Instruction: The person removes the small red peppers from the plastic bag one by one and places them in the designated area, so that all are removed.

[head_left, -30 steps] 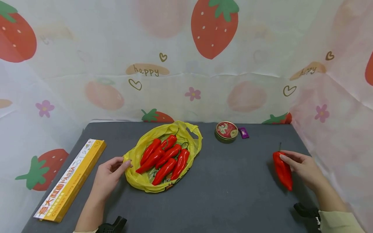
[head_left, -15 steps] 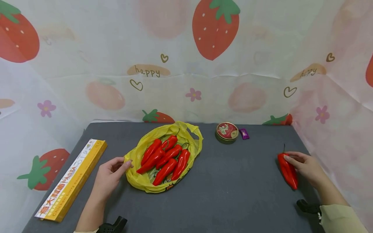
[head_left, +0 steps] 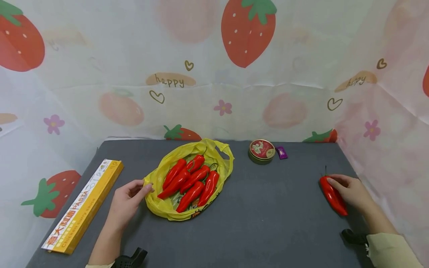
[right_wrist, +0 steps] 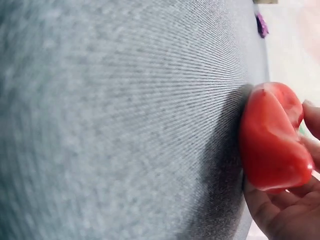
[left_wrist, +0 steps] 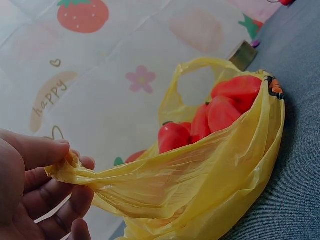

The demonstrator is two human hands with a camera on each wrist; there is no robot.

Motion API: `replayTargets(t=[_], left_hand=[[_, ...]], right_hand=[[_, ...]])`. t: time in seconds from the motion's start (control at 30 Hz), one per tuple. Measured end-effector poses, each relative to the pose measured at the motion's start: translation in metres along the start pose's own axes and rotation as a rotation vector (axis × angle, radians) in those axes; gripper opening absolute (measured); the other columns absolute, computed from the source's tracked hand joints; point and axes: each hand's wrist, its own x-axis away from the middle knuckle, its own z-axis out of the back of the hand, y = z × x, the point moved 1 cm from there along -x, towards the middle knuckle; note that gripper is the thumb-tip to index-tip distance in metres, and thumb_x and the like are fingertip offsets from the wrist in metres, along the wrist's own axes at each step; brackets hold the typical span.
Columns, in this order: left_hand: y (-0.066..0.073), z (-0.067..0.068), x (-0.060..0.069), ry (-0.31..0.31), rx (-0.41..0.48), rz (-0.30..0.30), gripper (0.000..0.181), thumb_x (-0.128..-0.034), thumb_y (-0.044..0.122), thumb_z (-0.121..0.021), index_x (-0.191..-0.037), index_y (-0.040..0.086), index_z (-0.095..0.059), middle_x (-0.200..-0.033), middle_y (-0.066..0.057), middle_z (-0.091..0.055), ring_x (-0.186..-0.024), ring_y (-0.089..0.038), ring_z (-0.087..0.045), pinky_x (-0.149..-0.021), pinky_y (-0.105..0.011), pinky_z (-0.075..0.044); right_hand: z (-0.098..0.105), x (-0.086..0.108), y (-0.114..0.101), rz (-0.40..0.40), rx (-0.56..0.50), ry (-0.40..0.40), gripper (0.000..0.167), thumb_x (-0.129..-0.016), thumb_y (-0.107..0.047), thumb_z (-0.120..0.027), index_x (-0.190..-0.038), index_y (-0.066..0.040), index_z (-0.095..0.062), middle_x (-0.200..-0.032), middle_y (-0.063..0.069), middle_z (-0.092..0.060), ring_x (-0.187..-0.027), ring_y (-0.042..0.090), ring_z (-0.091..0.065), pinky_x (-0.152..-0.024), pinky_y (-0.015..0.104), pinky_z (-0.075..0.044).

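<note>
Several red chili peppers (head_left: 192, 186) lie inside an open yellow plastic bag (head_left: 157, 208) left of the table's middle. The left hand (head_left: 125, 203) pinches the bag's left rim; in the left wrist view, thumb and fingers of that hand (left_wrist: 45, 185) grip a bunched corner of the yellow bag (left_wrist: 200, 185). At the table's right side, the right hand (head_left: 353, 191) holds a single red pepper (head_left: 331, 195) near its stem end, its tip slanting down to the right. The right wrist view shows this pepper (right_wrist: 272, 140) low over the cloth, with fingers (right_wrist: 295, 215) around its far side.
A yellow and white pasta box (head_left: 83, 206) lies slanted at the left edge. A round red tin (head_left: 261, 150) and a small purple packet (head_left: 282, 152) sit at the back, right of the bag. A printed curtain (head_left: 244, 96) stands behind the dark table (head_left: 251, 238).
The right hand has shifted slightly to the right with its pepper, whose lower tip has swung further right. The left hand keeps its hold on the bag.
</note>
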Motion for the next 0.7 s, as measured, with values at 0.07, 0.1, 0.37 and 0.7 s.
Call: replayTargets(t=[0.07,0.1,0.37,0.7], left_hand=[[0.0,0.0,0.0,-0.003,-0.001,0.011,0.041,-0.0971,0.045,-0.065,-0.116,0.009,-0.071,-0.099,-0.004,-0.073,-0.088,-0.016,-0.058,-0.075,-0.027,-0.055],[0.0,0.0,0.0,-0.003,-0.002,0.015,0.041,-0.0969,0.045,-0.066,-0.116,0.009,-0.071,-0.099,-0.004,-0.073,-0.088,-0.016,-0.058,-0.075,-0.027,-0.055],[0.001,0.001,0.0,-0.008,-0.004,0.018,0.043,-0.0967,0.046,-0.065,-0.117,0.009,-0.07,-0.1,-0.006,-0.072,-0.089,-0.016,-0.057,-0.073,-0.027,-0.055],[0.0,0.001,-0.001,-0.011,0.004,0.012,0.042,-0.0967,0.046,-0.065,-0.116,0.009,-0.071,-0.098,-0.004,-0.073,-0.087,-0.017,-0.057,-0.071,-0.028,-0.054]], right_hand=[[0.0,0.0,-0.001,0.003,-0.001,0.002,0.061,-0.105,-0.046,-0.049,-0.139,0.005,-0.054,-0.133,0.034,-0.056,-0.112,0.042,-0.054,-0.073,0.027,-0.048],[0.001,0.0,-0.001,0.006,-0.001,0.002,0.061,-0.105,-0.045,-0.049,-0.139,0.005,-0.054,-0.133,0.034,-0.056,-0.113,0.042,-0.054,-0.074,0.027,-0.047],[0.008,0.002,-0.01,0.035,0.008,0.017,0.057,-0.106,-0.042,-0.048,-0.14,0.004,-0.053,-0.13,0.031,-0.06,-0.099,0.027,-0.064,-0.074,0.026,-0.051],[0.021,0.007,-0.033,0.025,-0.06,0.029,0.063,-0.106,-0.045,-0.048,-0.146,0.003,-0.045,-0.133,0.031,-0.059,-0.09,0.015,-0.068,-0.071,0.018,-0.051]])
